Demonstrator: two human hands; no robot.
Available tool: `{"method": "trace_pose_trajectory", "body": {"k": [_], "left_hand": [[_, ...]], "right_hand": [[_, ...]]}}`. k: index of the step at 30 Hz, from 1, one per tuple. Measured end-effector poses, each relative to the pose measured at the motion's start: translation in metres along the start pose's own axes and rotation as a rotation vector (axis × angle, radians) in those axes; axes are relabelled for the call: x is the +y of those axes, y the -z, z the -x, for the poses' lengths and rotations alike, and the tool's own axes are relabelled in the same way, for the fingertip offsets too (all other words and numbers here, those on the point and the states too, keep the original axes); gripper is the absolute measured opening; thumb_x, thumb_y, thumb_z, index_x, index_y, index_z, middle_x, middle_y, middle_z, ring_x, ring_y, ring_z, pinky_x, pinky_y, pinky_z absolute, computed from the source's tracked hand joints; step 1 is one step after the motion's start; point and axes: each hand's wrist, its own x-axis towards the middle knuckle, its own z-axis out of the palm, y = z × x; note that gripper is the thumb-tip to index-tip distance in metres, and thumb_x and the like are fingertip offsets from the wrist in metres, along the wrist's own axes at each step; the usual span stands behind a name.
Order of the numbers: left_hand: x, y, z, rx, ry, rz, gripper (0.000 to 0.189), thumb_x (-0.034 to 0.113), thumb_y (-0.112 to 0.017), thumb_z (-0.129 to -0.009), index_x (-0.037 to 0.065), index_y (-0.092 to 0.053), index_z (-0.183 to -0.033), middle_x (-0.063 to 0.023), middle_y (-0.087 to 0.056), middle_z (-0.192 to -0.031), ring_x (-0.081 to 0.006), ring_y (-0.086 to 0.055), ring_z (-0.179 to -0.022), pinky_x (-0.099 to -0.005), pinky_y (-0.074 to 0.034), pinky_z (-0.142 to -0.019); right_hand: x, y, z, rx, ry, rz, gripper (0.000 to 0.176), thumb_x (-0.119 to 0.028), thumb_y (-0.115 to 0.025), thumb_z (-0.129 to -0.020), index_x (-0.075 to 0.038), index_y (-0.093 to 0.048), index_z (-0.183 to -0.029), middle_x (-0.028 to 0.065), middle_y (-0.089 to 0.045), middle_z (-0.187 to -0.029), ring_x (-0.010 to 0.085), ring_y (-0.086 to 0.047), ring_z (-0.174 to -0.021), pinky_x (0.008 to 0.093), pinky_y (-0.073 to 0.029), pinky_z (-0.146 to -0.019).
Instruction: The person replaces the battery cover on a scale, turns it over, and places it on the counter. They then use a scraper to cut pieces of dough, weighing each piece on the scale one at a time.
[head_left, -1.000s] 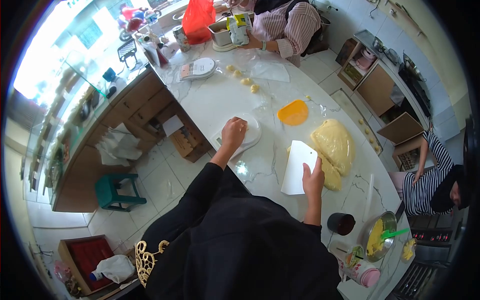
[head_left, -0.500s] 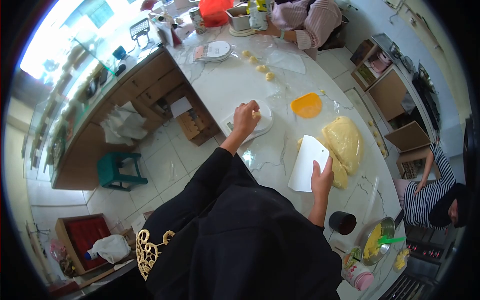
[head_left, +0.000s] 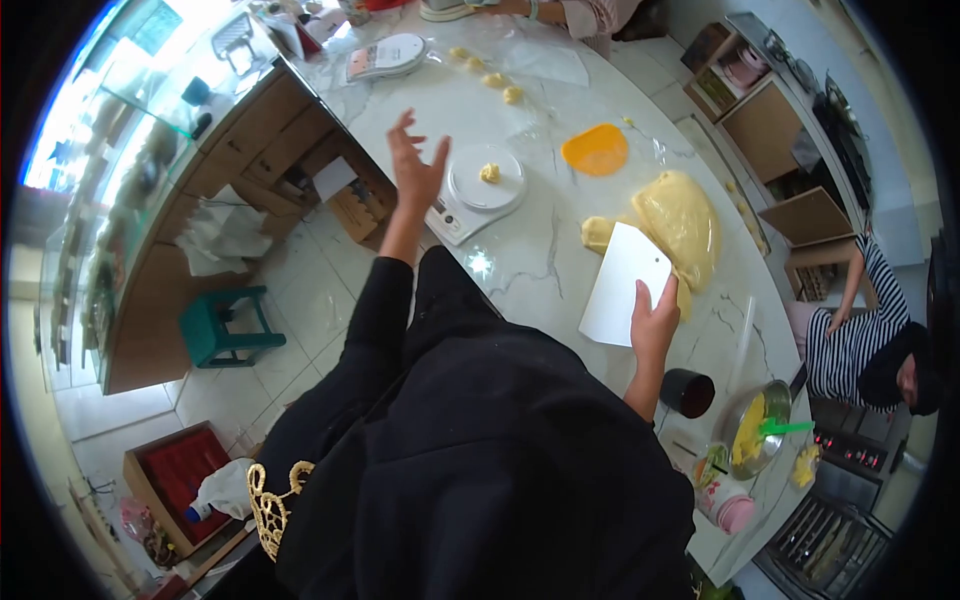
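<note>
My left hand (head_left: 415, 165) is held up with its fingers apart, empty, just left of a white kitchen scale (head_left: 457, 222). On the scale's round plate lies a small piece of dough (head_left: 489, 173). My right hand (head_left: 654, 318) grips a white dough scraper (head_left: 622, 290) by its edge, close to a large yellow mass of dough (head_left: 680, 225). The scraper hides part of that dough. A smaller lump (head_left: 597, 234) sticks out at the dough's left side. Behind it lies an orange scraper (head_left: 595, 150) flat on the marble table.
Several small dough balls (head_left: 494, 80) sit in a row farther back, near a second scale (head_left: 386, 57). At right stand a dark cup (head_left: 687, 392), a metal bowl (head_left: 777, 455) and a pink-lidded jar (head_left: 735, 514). One person in stripes (head_left: 850, 355) is at the right; another's sleeve (head_left: 595, 18) shows at the back.
My left hand has let go of the small dough piece on the scale and moved left, fingers spreading. My right hand still holds the white scraper. The whole view has shifted.
</note>
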Motion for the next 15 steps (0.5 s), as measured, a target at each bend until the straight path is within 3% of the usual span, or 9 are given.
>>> {"method": "trace_pose_trajectory", "body": {"k": [10,15], "left_hand": [[-0.026,0.033,-0.010,0.061,0.068,-0.075,0.066,0.012,-0.071,-0.075,0.006,-0.037,-0.131,-0.0145,-0.047,-0.115,-0.0215,-0.058,-0.088,-0.0335,-0.049,-0.073],[-0.020,0.029,-0.012,0.060,0.092,-0.045,0.057,0.010,-0.069,-0.076,0.006,-0.043,-0.127,-0.0139,-0.051,-0.113,-0.0218,-0.059,-0.088,-0.0331,-0.049,-0.074]], "right_hand": [[0.005,0.009,0.007,-0.016,-0.056,0.044,0.029,-0.016,-0.058,-0.086,-0.001,-0.049,-0.109,0.0245,-0.063,-0.092,0.0419,-0.060,-0.088,0.0429,-0.047,-0.071],[0.005,0.015,0.006,0.029,-0.051,0.054,0.030,-0.016,-0.058,-0.086,-0.001,-0.049,-0.109,0.0247,-0.063,-0.090,0.0422,-0.060,-0.087,0.0436,-0.047,-0.071]]}}
